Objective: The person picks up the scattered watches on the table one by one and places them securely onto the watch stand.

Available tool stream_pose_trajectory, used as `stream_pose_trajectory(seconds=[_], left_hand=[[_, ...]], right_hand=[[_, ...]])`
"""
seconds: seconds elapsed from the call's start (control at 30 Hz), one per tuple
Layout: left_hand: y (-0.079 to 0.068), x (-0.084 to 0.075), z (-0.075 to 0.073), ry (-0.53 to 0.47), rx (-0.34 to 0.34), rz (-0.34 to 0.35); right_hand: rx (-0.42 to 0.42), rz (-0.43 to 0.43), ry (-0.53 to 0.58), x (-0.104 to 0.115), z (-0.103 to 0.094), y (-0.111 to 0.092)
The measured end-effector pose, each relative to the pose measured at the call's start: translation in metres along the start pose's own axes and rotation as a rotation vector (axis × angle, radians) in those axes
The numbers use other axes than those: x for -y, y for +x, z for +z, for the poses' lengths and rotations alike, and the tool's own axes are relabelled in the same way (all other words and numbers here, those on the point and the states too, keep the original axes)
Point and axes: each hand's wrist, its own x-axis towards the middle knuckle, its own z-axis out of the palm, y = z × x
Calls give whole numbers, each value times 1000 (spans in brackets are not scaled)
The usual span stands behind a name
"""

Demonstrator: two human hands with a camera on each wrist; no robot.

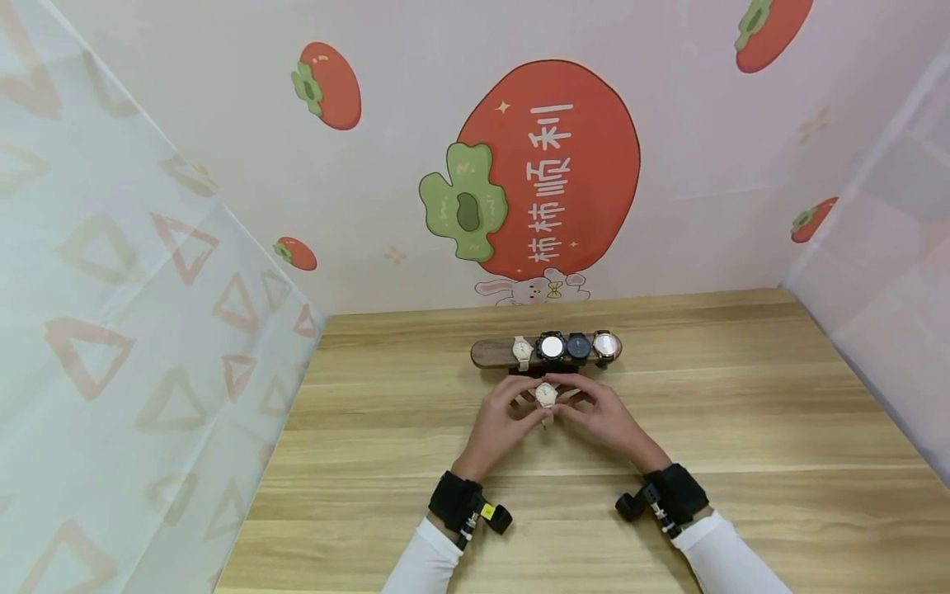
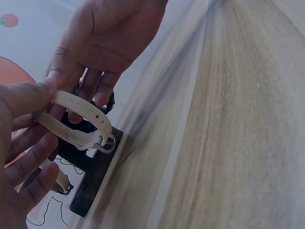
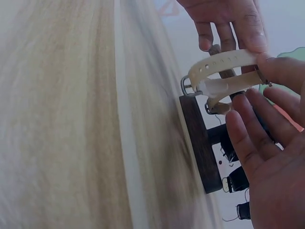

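A wristwatch with a cream strap and pale round dial (image 1: 546, 394) is held between both hands, in front of the dark wooden watch stand (image 1: 491, 354). My left hand (image 1: 501, 419) pinches its left side with thumb and fingers. From the other side my right hand (image 1: 603, 418) pinches it too. In the left wrist view the cream strap (image 2: 81, 107) hangs in a loop, its metal buckle at the low end. The right wrist view shows the same strap (image 3: 224, 61) with its row of holes, both thumbs at the watch case end.
On the stand's bar sit a cream watch (image 1: 523, 351), a black watch with a white dial (image 1: 552, 346), a dark watch (image 1: 578, 346) and a brown-strapped watch (image 1: 605, 345). The wooden table (image 1: 371, 445) ends at a printed back wall (image 1: 386, 165).
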Motion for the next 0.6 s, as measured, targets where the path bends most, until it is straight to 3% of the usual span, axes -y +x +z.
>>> stream_pose_trajectory(seconds=[0.6], left_hand=[[0,4,-6,-17,115,-65]], right_hand=[[49,-45,28,-3,0,1]])
